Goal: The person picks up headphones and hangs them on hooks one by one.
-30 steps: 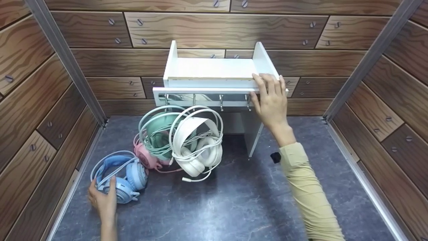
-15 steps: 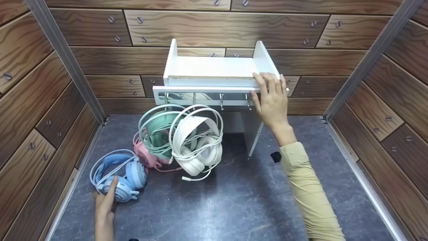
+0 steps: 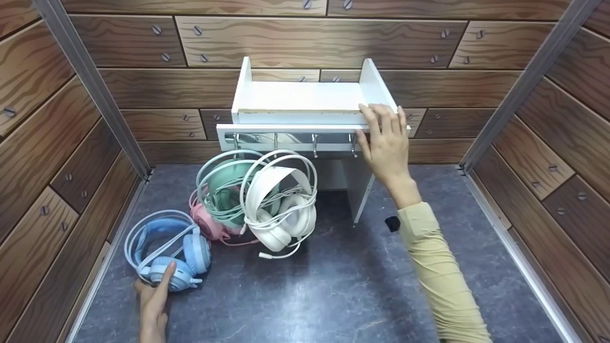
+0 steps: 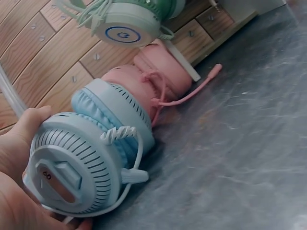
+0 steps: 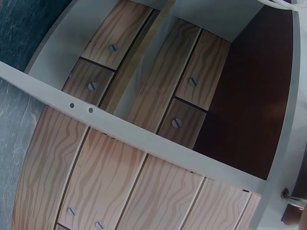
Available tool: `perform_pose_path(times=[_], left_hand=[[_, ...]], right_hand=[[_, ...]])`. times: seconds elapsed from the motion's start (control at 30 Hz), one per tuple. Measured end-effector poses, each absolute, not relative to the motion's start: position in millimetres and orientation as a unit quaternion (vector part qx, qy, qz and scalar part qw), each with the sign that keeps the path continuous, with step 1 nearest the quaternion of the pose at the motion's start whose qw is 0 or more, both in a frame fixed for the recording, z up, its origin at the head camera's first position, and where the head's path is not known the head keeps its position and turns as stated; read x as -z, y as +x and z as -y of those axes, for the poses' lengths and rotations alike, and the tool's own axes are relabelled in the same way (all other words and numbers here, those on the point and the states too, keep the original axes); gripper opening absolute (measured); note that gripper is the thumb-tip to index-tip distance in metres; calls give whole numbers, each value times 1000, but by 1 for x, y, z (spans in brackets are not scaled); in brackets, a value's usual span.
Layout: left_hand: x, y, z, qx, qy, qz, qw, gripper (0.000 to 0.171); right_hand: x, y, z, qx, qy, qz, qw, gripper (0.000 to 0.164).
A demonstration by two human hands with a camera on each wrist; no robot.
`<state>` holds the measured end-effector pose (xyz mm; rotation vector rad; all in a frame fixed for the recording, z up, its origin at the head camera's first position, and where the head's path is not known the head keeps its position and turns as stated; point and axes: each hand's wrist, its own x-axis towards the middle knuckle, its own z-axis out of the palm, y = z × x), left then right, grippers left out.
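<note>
A light blue headset (image 3: 174,276) is at the left, and my left hand (image 3: 153,302) grips its nearer ear cup, thumb on top. The left wrist view shows the cup (image 4: 72,165) between thumb and fingers, close over the floor. My right hand (image 3: 386,145) holds the right end of the rail of a white shelf rack (image 3: 305,116), fingers over the top and thumb at the front. A white headset (image 3: 281,233) and a mint green headset (image 3: 231,174) hang from its left hooks. A pink headset (image 3: 207,224) is partly hidden behind the green one.
Two metal hooks (image 3: 315,145) on the rack's right side carry nothing. Wood-patterned walls (image 3: 324,40) enclose the back and sides. A small black object (image 3: 392,223) lies beside the right sleeve on the dark marbled floor (image 3: 305,305).
My left hand has shifted round the blue ear cup to its near side, and the headset has moved slightly left and towards me. The right hand and the rack stay still.
</note>
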<state>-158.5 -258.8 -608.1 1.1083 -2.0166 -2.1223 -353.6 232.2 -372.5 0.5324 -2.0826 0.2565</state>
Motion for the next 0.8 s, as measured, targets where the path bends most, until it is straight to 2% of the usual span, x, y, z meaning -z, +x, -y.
perform_pose_path(times=[0.3,0.53,0.63,0.8], left_hand=[[614,-156,244,671,354,647,78,124],[616,-155,229,674,334,639,158,117],[616,-154,226,672,339,636,169,118],[616,-149,225,665,359,635,159,118]], right_hand=[[372,-352,-233,-102,218,852,465,49],[372,-352,-232,-99,216,853,466,50],[372,-352,-232,-100,216,853,465,50],[373,-353,-232,-104,219,851,466,50]])
